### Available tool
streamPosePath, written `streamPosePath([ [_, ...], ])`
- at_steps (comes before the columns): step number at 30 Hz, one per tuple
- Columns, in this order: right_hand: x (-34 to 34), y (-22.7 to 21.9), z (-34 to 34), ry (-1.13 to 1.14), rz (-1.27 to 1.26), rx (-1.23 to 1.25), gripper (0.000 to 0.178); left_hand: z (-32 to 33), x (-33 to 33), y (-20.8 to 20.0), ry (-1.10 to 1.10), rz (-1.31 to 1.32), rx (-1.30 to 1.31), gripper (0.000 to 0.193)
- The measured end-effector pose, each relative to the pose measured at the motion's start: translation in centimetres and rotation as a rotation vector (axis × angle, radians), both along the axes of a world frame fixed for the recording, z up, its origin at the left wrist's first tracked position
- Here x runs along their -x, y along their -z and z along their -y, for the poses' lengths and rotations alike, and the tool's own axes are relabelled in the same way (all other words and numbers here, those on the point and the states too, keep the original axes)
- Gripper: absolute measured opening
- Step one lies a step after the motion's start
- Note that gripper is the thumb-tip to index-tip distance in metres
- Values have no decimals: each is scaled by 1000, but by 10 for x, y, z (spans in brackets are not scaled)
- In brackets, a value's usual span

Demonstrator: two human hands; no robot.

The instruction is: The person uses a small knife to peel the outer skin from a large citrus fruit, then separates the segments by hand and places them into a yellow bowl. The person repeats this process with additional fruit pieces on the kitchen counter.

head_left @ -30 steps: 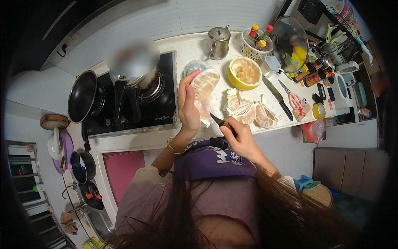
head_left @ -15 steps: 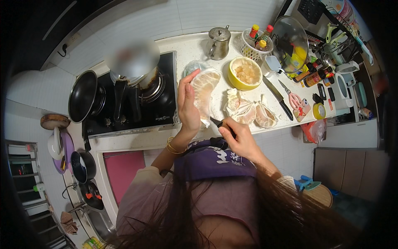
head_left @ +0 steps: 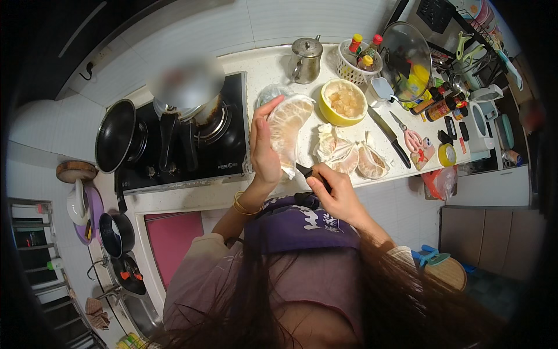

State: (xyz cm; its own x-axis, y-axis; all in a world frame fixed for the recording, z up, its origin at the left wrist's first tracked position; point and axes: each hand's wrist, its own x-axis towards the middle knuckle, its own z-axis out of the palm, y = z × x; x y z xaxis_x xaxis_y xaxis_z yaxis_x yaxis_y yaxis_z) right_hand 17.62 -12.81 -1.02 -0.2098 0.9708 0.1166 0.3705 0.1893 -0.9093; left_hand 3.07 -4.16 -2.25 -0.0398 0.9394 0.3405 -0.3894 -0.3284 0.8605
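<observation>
My left hand [head_left: 265,152] is closed round a large piece of peeled pomelo [head_left: 289,125], held upright above the counter's front edge. In my right hand [head_left: 332,192] is a small black-handled knife [head_left: 304,170], its handle gripped in the fist. The blade points at the lower end of the pomelo piece; where exactly it touches I cannot tell. Just right of my hands, pomelo segments [head_left: 343,157] and torn white pith lie on the counter. Behind them stands a hollowed yellow pomelo rind [head_left: 343,118] with pale chunks of flesh inside.
A kitchen knife [head_left: 390,135] and pink-handled scissors [head_left: 413,139] lie to the right. Behind are a metal pot [head_left: 307,60] and a basket of bottles [head_left: 357,71]. At left, the black stove [head_left: 215,160] bears a wok [head_left: 116,134] and a blurred pan.
The pomelo piece has tipped slightly to the right in my left hand. Its lower end and the knife have shifted a little; my right hand stays almost in place.
</observation>
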Motion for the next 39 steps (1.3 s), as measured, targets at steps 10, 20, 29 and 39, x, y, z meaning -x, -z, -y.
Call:
streamPosePath([
  [10,-2,-6,0,-50,58,11,18,5,-3,-6,88,192,67,48],
  [20,-16,2,3,105,-48,93,19,-8,-3,-6,56,422,328,41],
  [29,7,10,-35,151,-728,231,14,-4,-10,18,700,746,510,43],
  [39,18,17,-53,260,-651,116,11,-3,-7,27,630,734,626,44],
])
